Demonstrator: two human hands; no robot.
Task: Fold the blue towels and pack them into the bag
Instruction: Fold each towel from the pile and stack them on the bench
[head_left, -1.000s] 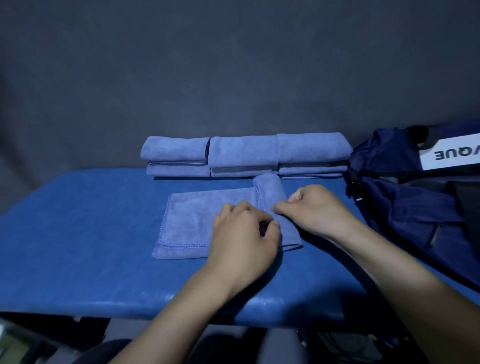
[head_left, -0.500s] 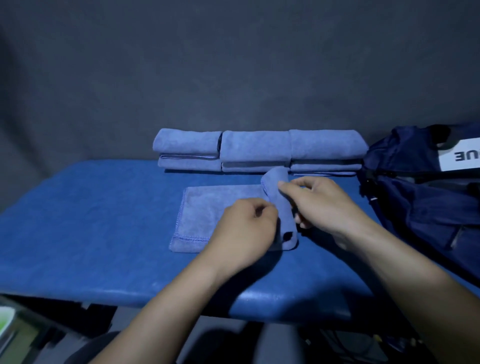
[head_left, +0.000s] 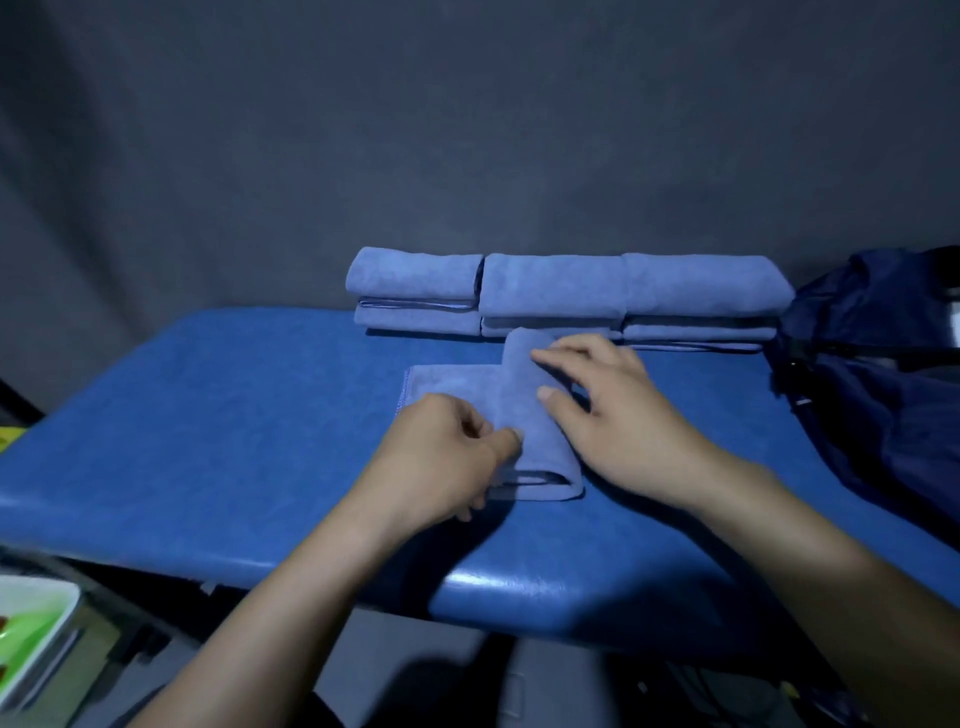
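Blue towel (head_left: 524, 415) lies mid-table on the blue padded table (head_left: 208, 441), pale blue terry with stitched hem, its right part folded over into a narrow thick strip running 12 to 6 o'clock, flat single layer sticking out toward 9 o'clock. Left hand (head_left: 441, 457) has curled fingers pinching the strip's near left edge; right hand (head_left: 608, 415) rests on the strip's right side, fingers spread and fairly straight. Folded towels (head_left: 566, 296) sit stacked in a row at 12 o'clock, dark navy bag (head_left: 872, 374) at 3 o'clock, apart from the towel.
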